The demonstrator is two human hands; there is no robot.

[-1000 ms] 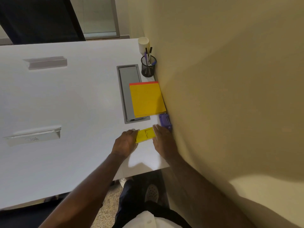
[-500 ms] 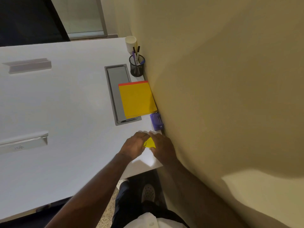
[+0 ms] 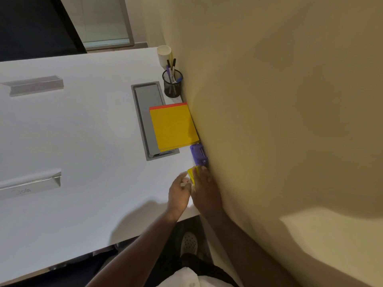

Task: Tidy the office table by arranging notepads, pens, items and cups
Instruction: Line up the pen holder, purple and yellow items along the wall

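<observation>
At the table's (image 3: 83, 131) right edge, against the wall (image 3: 269, 100), both hands meet on a small yellow pad (image 3: 191, 174). The right hand (image 3: 204, 189) lies flat over it; the left hand (image 3: 179, 192), fingers curled, seems to pinch its near side, likely squaring it behind the purple stapler (image 3: 199, 154) and yellow notepad (image 3: 173, 126).

The right hand (image 3: 204, 187) covers most of the small yellow item (image 3: 191, 174); only a blurred sliver shows ahead of its fingers (image 3: 202, 169). Whether the left hand's (image 3: 179, 193) fingers grip it, I cannot tell. The desk (image 3: 83, 141) runs off the left edge.
</observation>
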